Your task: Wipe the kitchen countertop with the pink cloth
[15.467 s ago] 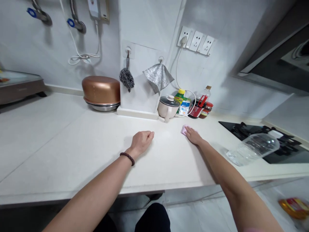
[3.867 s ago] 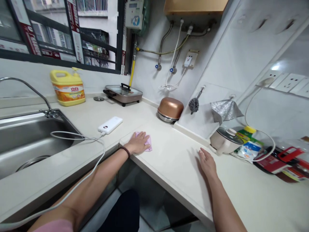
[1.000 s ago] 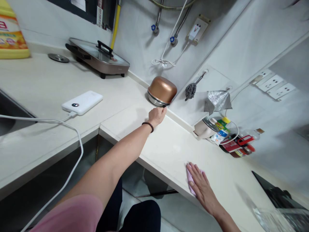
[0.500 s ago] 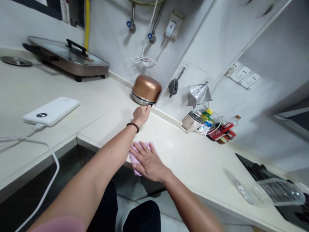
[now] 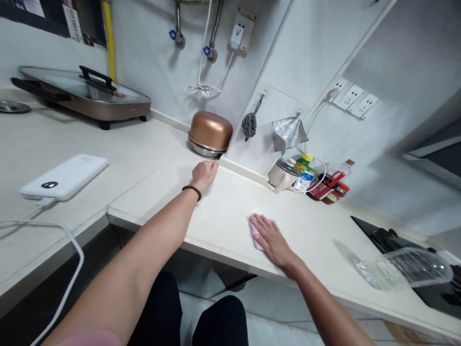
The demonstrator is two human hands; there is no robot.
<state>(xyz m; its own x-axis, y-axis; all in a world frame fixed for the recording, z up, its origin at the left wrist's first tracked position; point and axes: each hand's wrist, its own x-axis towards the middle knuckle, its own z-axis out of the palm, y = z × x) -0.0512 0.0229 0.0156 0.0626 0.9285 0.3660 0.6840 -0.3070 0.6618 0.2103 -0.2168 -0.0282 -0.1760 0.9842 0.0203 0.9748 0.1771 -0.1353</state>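
Observation:
My left hand (image 5: 205,174) is closed in a fist on the white counter (image 5: 223,211), just in front of an upturned copper-coloured pot (image 5: 211,129) that sits over a steel dish. Nothing shows in that fist, and a dark bead bracelet circles the wrist. Farther right, my right hand (image 5: 272,242) keeps hold of a folded pink cloth (image 5: 255,231) under its palm and fingers, pressed flat to the counter. Part of the cloth sticks out past the fingers on the left.
A covered electric pan (image 5: 108,108) and a cabled white power bank (image 5: 66,177) stand to the left. Along the wall are a small lidded pot (image 5: 283,174) and several bottles and packets. At right, a clear plastic bottle (image 5: 406,269) lies partly over the black hob (image 5: 363,228).
My right hand has slid the pink cloth rightward along the counter, away from the left forearm. My left hand stays a fist by the copper-coloured pot. The whole view has shifted slightly.

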